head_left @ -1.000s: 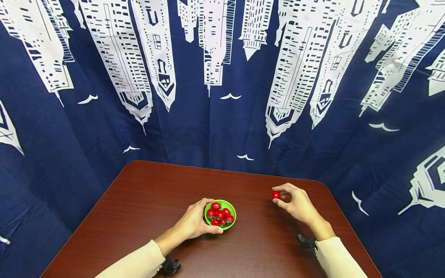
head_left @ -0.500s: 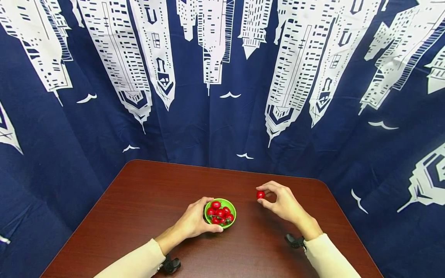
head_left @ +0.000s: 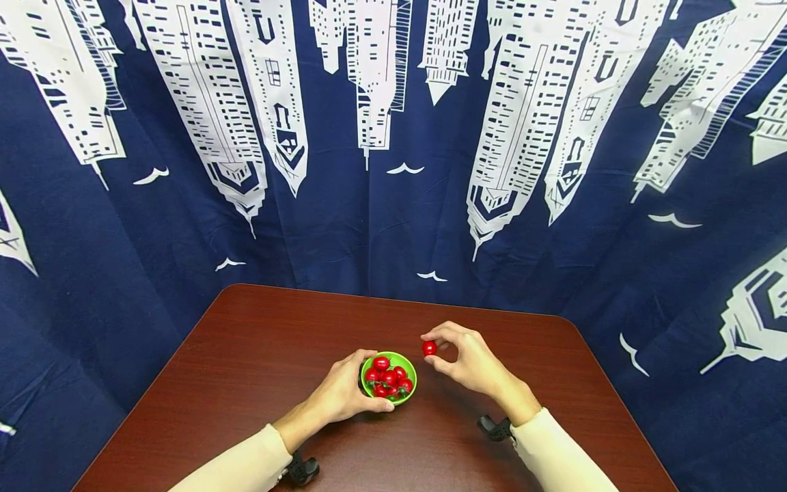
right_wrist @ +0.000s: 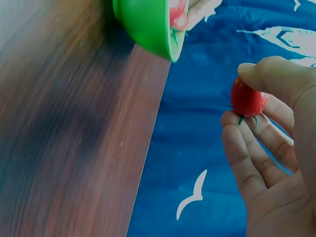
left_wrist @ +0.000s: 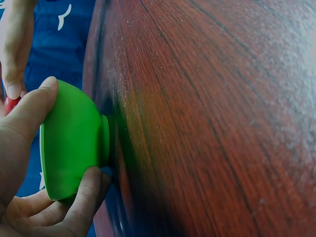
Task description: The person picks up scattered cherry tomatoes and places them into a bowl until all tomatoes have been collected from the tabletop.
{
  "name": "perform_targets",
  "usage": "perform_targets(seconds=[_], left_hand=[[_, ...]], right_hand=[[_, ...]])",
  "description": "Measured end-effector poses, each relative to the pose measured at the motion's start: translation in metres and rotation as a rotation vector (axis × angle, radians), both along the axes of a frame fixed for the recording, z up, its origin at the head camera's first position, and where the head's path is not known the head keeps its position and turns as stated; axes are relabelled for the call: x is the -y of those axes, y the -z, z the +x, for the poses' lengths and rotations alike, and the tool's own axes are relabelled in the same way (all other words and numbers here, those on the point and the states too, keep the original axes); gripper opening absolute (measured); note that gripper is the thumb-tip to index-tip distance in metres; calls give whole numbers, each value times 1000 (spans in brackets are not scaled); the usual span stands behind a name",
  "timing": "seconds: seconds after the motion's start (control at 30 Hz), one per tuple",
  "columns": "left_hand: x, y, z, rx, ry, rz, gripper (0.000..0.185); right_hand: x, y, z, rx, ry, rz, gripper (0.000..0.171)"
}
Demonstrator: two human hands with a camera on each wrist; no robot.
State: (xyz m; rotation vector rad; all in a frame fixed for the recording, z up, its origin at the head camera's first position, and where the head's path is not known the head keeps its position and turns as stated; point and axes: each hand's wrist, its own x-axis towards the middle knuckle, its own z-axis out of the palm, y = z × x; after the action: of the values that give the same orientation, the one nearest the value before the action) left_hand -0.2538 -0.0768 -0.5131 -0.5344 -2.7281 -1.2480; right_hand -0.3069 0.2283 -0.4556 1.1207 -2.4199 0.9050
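Observation:
A small green bowl [head_left: 413, 384] holds several red cherry tomatoes [head_left: 389, 377] with green stems. My left hand [head_left: 344, 391] grips the bowl from its left side, thumb at the near rim and fingers round the far side. In the left wrist view the green bowl [left_wrist: 74, 138] shows its outer wall and foot, close over the table. My right hand [head_left: 470, 359] pinches a single cherry tomato [head_left: 429, 348] between thumb and fingertips, just right of the bowl and above the table. The right wrist view shows that tomato [right_wrist: 248, 98] with its green stem end pointing down toward the fingers.
The brown wooden table [head_left: 277, 328] has rounded far corners. Behind it hangs a dark blue curtain [head_left: 332, 232] printed with white buildings and birds. A black wrist strap [head_left: 301, 470] sits on the left wrist, another black strap [head_left: 494, 429] on the right.
My right hand has moved left with the cherry tomato, from the table's right side to close beside the bowl. The left hand and the bowl have stayed in place.

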Motion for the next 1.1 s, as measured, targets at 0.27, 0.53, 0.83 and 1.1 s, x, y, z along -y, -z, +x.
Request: perform_targets(seconds=[0.27,0.53,0.83,1.1], left_hand=[[0,0,1,3,2,-1,100],[1,0,0,10,7,-1,100],[1,-4,0,25,8,-3,99],[0,-4,2,-1,17,-8,99]], right_hand=[[19,3,0,-2,-35,20,40],[33,2,2,26,-60,27,39],[40,4,-1,41,-82,50,38],[43,5,-2,34,-82,67,37]])
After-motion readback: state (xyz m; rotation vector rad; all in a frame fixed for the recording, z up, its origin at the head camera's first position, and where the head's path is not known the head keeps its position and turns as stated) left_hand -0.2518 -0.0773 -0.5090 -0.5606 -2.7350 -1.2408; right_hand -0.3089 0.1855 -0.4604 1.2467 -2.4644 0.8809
